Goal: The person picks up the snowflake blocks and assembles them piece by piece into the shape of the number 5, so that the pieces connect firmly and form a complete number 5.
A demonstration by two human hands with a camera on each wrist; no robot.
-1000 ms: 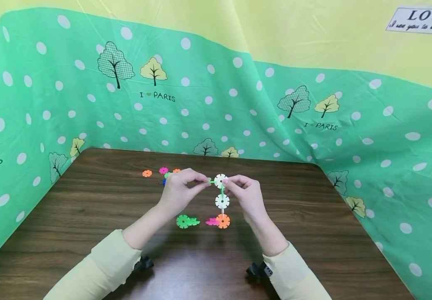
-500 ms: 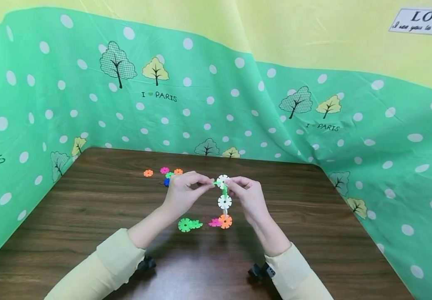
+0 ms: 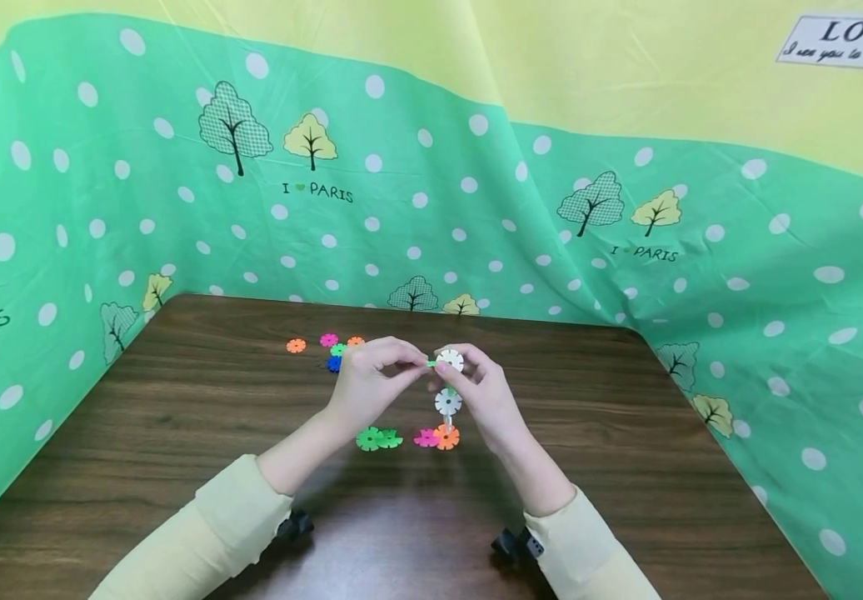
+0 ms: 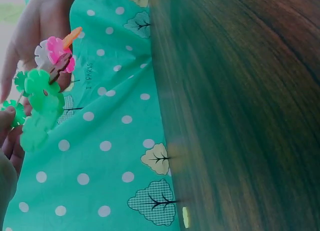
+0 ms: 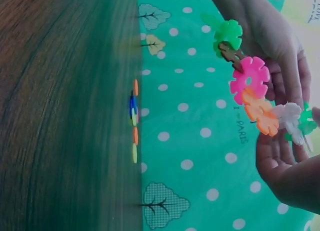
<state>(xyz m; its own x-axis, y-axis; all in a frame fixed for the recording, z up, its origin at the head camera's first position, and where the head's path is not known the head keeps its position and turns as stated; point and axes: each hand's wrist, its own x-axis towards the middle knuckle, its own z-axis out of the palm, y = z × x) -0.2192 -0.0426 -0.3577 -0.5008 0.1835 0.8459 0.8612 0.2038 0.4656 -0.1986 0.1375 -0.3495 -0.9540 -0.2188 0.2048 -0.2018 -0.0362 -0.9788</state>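
White and slot-rimmed, a plastic disc (image 3: pixel 452 358) is pinched in the grip of the right hand (image 3: pixel 482 389); the left hand (image 3: pixel 371 379) pinches a green disc (image 3: pixel 431 363) beside it. Below, another white disc (image 3: pixel 448 402), an orange disc (image 3: pixel 446 437) and a pink disc (image 3: pixel 426 438) hang interlocked above the wood-grained surface (image 3: pixel 604 408).

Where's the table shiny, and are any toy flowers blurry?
Head view: pale glare on the near part of the dark brown wooden table; left wrist view: green plastic flower-shaped discs look soft and hazy; right wrist view: the table's reflections smear into greenish streaks.
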